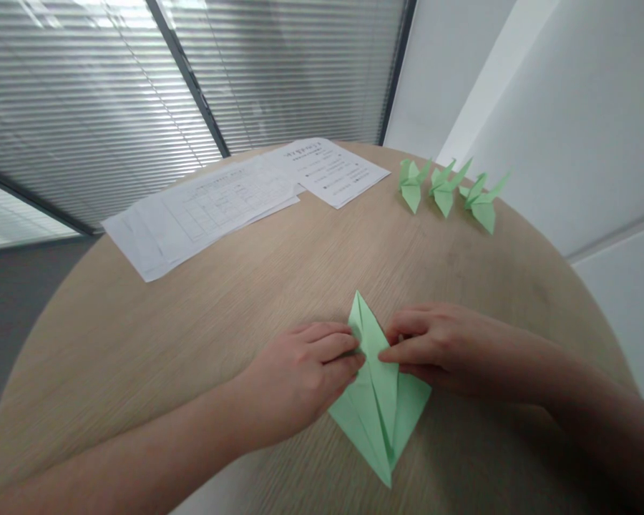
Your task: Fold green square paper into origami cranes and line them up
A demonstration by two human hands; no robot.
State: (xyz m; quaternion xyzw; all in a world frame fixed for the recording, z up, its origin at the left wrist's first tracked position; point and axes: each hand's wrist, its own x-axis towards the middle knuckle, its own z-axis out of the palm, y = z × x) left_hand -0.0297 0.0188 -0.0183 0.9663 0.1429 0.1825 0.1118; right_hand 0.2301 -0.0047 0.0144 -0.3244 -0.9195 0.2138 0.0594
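Note:
A light green folded paper (pixel 382 400), long and kite-shaped with points at both ends, lies flat on the round wooden table (pixel 204 336) close to me. My left hand (pixel 305 372) presses on its left side, fingers curled and pinching the edge near the middle. My right hand (pixel 440 347) comes in from the right, fingertips pressed together on the paper's right fold. Both sets of fingertips nearly meet at the paper's centre crease.
Three finished green paper cranes (pixel 445 189) stand in a row at the far right of the table. Printed white sheets (pixel 220 204) lie spread across the far side. Window blinds are behind the table, a white wall at the right.

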